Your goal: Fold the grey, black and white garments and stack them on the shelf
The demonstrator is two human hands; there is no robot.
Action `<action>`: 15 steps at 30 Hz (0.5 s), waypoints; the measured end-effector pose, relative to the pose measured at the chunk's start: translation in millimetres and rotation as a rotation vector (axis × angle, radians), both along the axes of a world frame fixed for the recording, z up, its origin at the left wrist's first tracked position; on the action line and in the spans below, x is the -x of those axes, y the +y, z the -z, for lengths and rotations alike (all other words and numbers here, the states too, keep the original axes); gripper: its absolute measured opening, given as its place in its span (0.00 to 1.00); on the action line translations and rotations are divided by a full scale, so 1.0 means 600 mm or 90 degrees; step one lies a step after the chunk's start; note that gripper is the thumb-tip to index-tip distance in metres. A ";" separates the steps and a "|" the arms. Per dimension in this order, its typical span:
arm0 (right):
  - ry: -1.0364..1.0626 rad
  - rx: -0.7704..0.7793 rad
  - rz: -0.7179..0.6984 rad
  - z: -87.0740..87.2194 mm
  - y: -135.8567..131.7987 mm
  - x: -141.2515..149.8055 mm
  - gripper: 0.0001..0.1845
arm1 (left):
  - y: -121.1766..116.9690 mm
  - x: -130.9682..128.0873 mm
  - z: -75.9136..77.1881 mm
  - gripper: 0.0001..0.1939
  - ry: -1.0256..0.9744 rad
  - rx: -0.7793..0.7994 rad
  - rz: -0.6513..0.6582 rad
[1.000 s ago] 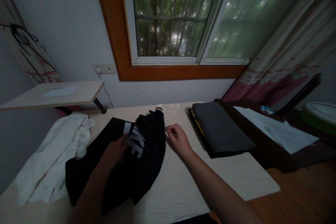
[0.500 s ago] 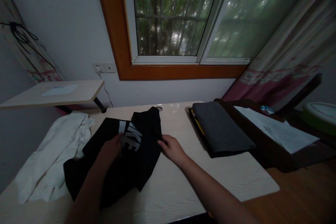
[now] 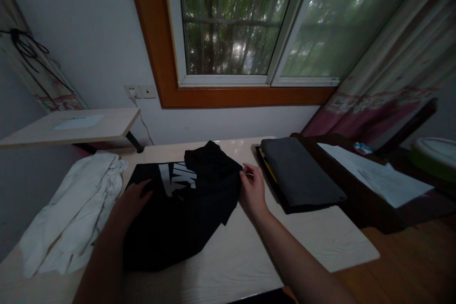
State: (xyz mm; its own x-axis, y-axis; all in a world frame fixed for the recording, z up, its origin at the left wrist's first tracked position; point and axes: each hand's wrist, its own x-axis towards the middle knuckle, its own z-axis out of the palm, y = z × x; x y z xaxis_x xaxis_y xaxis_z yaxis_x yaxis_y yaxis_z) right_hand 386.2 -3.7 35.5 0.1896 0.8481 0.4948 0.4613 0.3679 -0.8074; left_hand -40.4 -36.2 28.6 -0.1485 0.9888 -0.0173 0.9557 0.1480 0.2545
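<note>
A black garment (image 3: 185,209) with a white logo lies spread on the pale table (image 3: 285,242) in front of me. My left hand (image 3: 131,201) rests flat on its left edge, fingers stretched out over the cloth. My right hand (image 3: 252,186) is at the garment's right edge, its fingers pinched on a fold of the black fabric.
A crumpled white garment (image 3: 71,213) lies at the table's left. A folded dark grey cloth (image 3: 299,173) on a black board sits at the right, beside a dark desk with papers (image 3: 377,178). A small side table (image 3: 71,126) stands at the back left under the window.
The black garment has been pulled wider and flatter. My left hand slid left to its edge, and my right hand moved right and back while gripping the cloth.
</note>
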 end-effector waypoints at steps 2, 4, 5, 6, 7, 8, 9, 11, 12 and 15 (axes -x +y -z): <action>-0.055 -0.046 -0.044 -0.013 -0.019 0.014 0.13 | -0.002 -0.009 -0.001 0.30 -0.011 -0.020 0.014; -0.158 -0.065 -0.189 -0.018 -0.036 0.033 0.12 | -0.005 -0.018 -0.005 0.29 -0.032 -0.039 0.033; -0.213 -0.065 -0.276 -0.018 -0.044 0.042 0.13 | -0.007 -0.021 -0.007 0.30 -0.044 -0.044 0.037; -0.264 -0.060 -0.359 -0.017 -0.049 0.050 0.16 | -0.008 -0.023 -0.010 0.30 -0.054 -0.045 0.040; -0.308 -0.052 -0.429 -0.014 -0.054 0.058 0.20 | -0.010 -0.024 -0.013 0.30 -0.063 -0.043 0.042; -0.346 -0.043 -0.482 -0.011 -0.056 0.063 0.25 | -0.012 -0.024 -0.015 0.31 -0.072 -0.041 0.049; -0.377 -0.037 -0.512 -0.007 -0.057 0.067 0.28 | -0.013 -0.022 -0.016 0.32 -0.081 -0.040 0.058; -0.419 -0.028 -0.525 -0.002 -0.055 0.068 0.23 | -0.013 -0.017 -0.016 0.33 -0.097 -0.039 0.081; -0.431 -0.023 -0.519 0.000 -0.052 0.065 0.17 | -0.012 -0.013 -0.013 0.34 -0.101 -0.040 0.089; -0.432 0.002 -0.512 -0.003 -0.042 0.045 0.05 | -0.008 -0.001 -0.004 0.31 -0.087 -0.058 0.096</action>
